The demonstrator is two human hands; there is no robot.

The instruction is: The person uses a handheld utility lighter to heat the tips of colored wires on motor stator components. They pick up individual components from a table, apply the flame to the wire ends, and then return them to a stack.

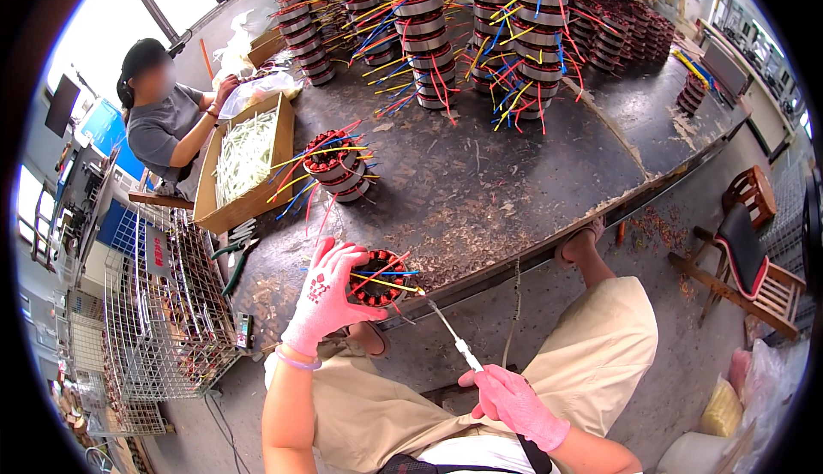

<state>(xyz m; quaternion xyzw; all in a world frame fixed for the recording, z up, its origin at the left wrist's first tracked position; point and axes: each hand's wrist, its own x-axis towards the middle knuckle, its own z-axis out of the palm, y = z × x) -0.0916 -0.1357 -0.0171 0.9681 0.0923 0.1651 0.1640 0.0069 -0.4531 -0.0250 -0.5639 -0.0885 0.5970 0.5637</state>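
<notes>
My left hand (321, 298), in a pink glove, grips a motor stator (370, 266) at the table's near edge. Red windings ring the stator, and red, blue and yellow lead wires stick out from it toward the right. In my right hand (521, 404), also gloved in pink, is a soldering iron (465, 350) with a white handle. Its thin metal shaft points up and left, with the tip close to the end of a yellow wire (401, 286). Whether the tip touches the wire is too small to tell.
A short stack of stators (336, 168) stands beyond my left hand; taller stacks (429, 45) line the back. A cardboard box (206, 204) holds white sleeves, with a person (167, 105) beside it. Green-handled pliers (237, 273), a wire rack (163, 320) and a chair (741, 255) are around.
</notes>
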